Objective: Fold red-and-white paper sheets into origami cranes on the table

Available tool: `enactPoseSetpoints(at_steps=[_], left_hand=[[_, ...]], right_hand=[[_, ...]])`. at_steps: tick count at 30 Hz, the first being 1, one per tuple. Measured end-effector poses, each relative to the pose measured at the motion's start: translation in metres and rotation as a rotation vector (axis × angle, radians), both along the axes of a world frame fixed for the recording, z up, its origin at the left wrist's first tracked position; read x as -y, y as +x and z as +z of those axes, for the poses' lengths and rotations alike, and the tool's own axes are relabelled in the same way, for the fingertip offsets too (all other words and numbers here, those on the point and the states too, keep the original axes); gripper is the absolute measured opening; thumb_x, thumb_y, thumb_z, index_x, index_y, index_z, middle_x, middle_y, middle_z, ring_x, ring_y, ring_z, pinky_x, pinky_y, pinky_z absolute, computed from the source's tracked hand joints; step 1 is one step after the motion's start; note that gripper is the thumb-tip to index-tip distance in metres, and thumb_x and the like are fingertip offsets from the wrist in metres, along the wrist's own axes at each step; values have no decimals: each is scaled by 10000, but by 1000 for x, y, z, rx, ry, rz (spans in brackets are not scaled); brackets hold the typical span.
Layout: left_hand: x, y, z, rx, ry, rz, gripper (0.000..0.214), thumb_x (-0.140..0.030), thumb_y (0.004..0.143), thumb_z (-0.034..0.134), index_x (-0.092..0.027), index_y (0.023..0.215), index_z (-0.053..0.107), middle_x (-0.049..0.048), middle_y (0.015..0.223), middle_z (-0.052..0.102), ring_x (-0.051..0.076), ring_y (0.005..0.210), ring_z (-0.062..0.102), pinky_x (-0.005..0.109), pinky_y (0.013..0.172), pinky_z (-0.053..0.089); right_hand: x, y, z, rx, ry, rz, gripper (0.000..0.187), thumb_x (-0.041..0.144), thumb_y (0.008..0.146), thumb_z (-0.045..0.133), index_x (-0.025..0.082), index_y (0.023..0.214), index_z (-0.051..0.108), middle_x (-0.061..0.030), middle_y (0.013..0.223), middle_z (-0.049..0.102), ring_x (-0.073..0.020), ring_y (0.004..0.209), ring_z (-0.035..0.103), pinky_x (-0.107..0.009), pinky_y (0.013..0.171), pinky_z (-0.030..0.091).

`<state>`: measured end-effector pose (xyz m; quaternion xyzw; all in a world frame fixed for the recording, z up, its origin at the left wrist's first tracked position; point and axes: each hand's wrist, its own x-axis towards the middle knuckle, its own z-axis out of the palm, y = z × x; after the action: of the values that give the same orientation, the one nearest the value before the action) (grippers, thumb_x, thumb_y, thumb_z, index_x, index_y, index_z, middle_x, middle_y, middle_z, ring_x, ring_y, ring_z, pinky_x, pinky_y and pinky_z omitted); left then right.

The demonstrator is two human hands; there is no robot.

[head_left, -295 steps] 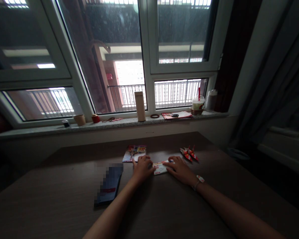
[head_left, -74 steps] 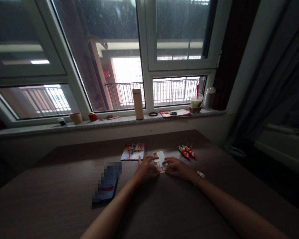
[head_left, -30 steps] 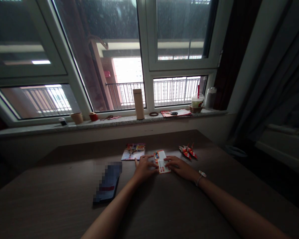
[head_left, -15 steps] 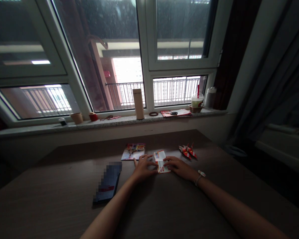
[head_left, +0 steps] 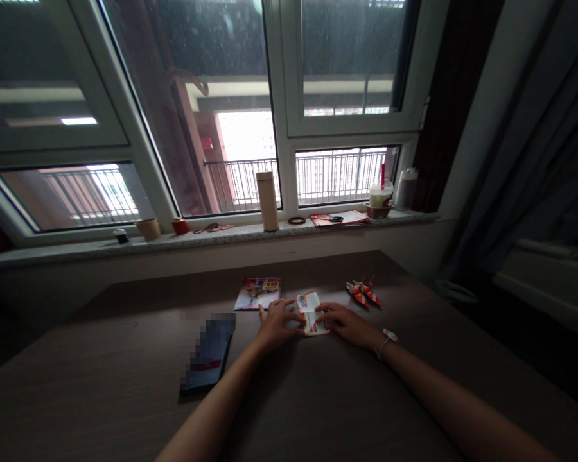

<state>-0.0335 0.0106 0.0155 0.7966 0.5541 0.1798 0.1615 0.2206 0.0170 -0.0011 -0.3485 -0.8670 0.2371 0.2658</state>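
A small folded piece of printed paper (head_left: pixel 311 314), white with red and coloured marks, lies on the dark wooden table (head_left: pixel 125 391). My left hand (head_left: pixel 275 326) rests on its left side, fingers bent and pressing on the paper. My right hand (head_left: pixel 345 323) presses its right side with the fingertips; a bracelet shows on that wrist. Both hands hold the paper flat between them. Just behind lies a colourful leaflet (head_left: pixel 257 293). Two red folded paper cranes (head_left: pixel 362 292) sit to the right of the hands.
A dark flat object (head_left: pixel 208 351) lies left of my left forearm. The windowsill holds a tall beige flask (head_left: pixel 268 201), a drink cup with a red straw (head_left: pixel 379 194), small cups (head_left: pixel 148 228) and red papers (head_left: pixel 340 219). A dark curtain (head_left: pixel 525 147) hangs at the right.
The paper was turned from lying wide to lying lengthwise between my hands, then folded shorter. Both hands stayed on it and drew closer together.
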Motion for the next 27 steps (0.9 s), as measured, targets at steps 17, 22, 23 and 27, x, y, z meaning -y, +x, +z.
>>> enactPoseSetpoints(at_steps=[17, 22, 23, 27], left_hand=[[3, 2, 1, 41, 50, 64, 223, -457, 731, 774, -342, 922, 781, 33, 1403, 555, 354, 1367, 378, 736, 1110, -53], [4, 3, 2, 41, 37, 49, 203, -441, 725, 774, -326, 892, 790, 47, 1421, 550, 357, 1368, 372, 744, 1101, -30], [3, 3, 2, 42, 31, 49, 205, -438, 723, 775, -319, 889, 791, 52, 1428, 545, 352, 1368, 372, 737, 1104, -32], [3, 2, 2, 48, 9, 44, 221, -439, 721, 778, -312, 901, 790, 61, 1453, 521, 340, 1377, 360, 725, 1100, -58]], right_hand=[[8, -1, 5, 45, 98, -52, 235, 400, 889, 631, 283, 1068, 729, -69, 1247, 577, -254, 1252, 486, -442, 1131, 324], [7, -1, 4, 66, 112, -31, 229, 384, 928, 580, 303, 1094, 716, -52, 1310, 595, -259, 1309, 448, -477, 1151, 276], [7, -1, 4, 68, 112, -32, 230, 383, 930, 578, 304, 1098, 714, -51, 1311, 598, -258, 1309, 449, -478, 1151, 276], [6, -1, 2, 76, 118, -28, 237, 390, 929, 582, 303, 1107, 712, -51, 1310, 602, -259, 1303, 457, -478, 1144, 284]])
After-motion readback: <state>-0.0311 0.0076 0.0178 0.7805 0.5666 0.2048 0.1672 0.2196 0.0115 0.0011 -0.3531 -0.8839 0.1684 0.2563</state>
